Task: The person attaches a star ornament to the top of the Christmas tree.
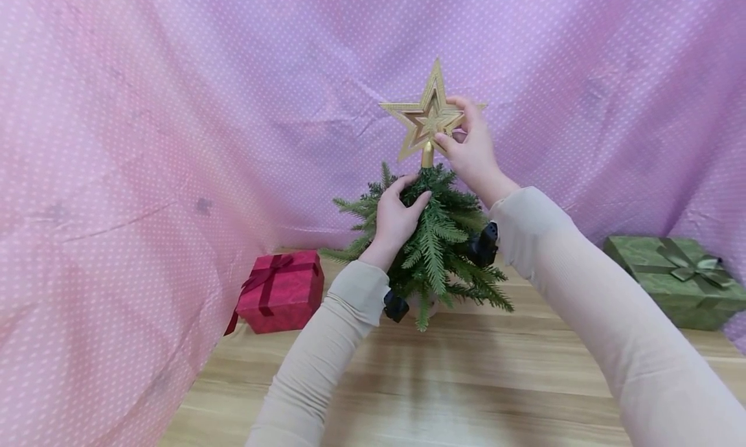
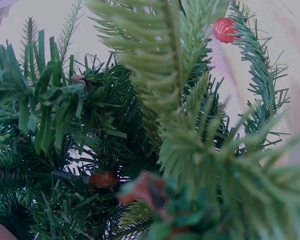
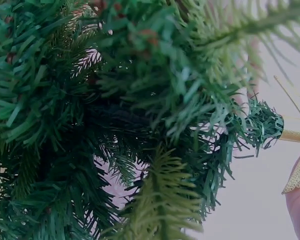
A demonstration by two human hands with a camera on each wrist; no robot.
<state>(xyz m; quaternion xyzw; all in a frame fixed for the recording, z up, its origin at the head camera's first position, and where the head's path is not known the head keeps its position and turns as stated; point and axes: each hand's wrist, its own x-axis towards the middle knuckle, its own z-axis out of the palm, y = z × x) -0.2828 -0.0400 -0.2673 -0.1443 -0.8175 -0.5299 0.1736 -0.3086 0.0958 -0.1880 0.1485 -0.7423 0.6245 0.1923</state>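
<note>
A gold star tree topper stands above a small green artificial Christmas tree in the head view. My right hand pinches the star's right side between thumb and fingers. Below it, the topper's gold tube meets the tree's tip; the right wrist view shows that tube over the green tip. My left hand grips the treetop just under the tube, its thumb and fingers on either side. Branches fill most of the left wrist view, hiding nearly all of that hand.
A red gift box sits left of the tree, and a green gift box with a bow sits at right. Both rest on a wooden tabletop. Pink dotted cloth hangs behind. A red ball shows among the branches.
</note>
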